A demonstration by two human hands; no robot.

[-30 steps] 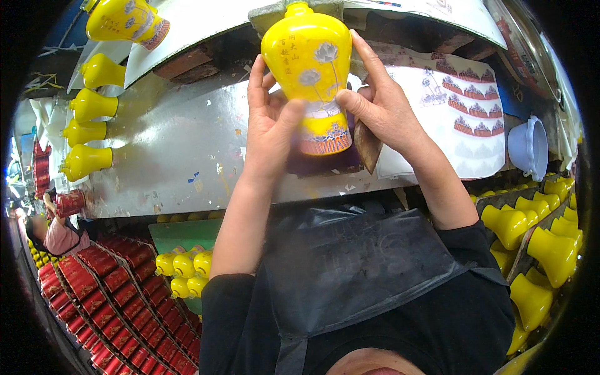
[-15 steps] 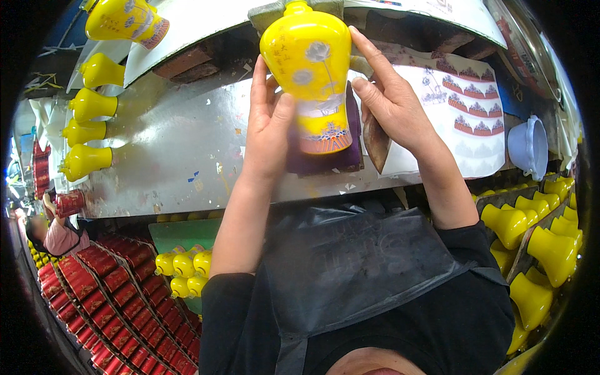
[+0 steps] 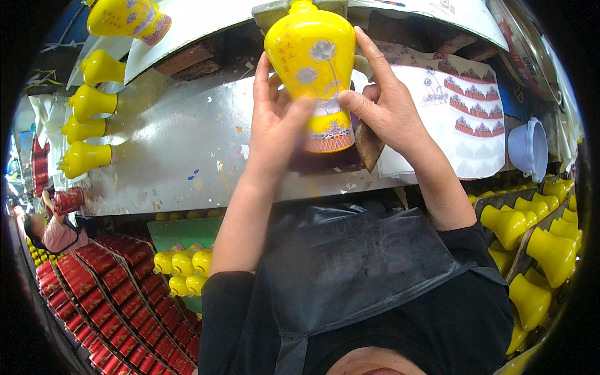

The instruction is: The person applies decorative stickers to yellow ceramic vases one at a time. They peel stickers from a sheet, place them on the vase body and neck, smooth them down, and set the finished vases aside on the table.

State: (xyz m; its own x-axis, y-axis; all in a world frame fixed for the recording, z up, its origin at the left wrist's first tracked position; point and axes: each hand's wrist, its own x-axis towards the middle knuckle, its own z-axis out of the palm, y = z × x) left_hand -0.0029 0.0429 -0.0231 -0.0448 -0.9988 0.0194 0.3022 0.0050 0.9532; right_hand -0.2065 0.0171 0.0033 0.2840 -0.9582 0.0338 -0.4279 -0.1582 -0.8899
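A glossy yellow vase [image 3: 312, 72] with grey flower decals and a patterned blue-and-red band at its foot is between my two hands. Its shoulder lies against a grey padded rest [image 3: 269, 14]. My left hand [image 3: 278, 125] grips its left side, fingers curled behind and the thumb blurred at the lower body. My right hand [image 3: 390, 103] holds the opposite side, index finger along the shoulder and thumb pressed on the narrow waist. Below the right palm shows a brown flat piece [image 3: 370, 150]; I cannot tell whether it is held. A dark purple cloth [image 3: 325, 167] lies under the foot.
Several yellow vases [image 3: 92, 103] line the table's left side. Decal sheets [image 3: 472, 106] lie at the right, beside a pale blue bucket [image 3: 528, 149]. Racks carry red vessels [image 3: 119, 300] at lower left and yellow vases [image 3: 553, 250] at right. Another person [image 3: 59, 231] works far left.
My right thumb has moved left onto the vase's waist. The vase has shifted slightly right and turned a little, and my left thumb has moved across its lower body.
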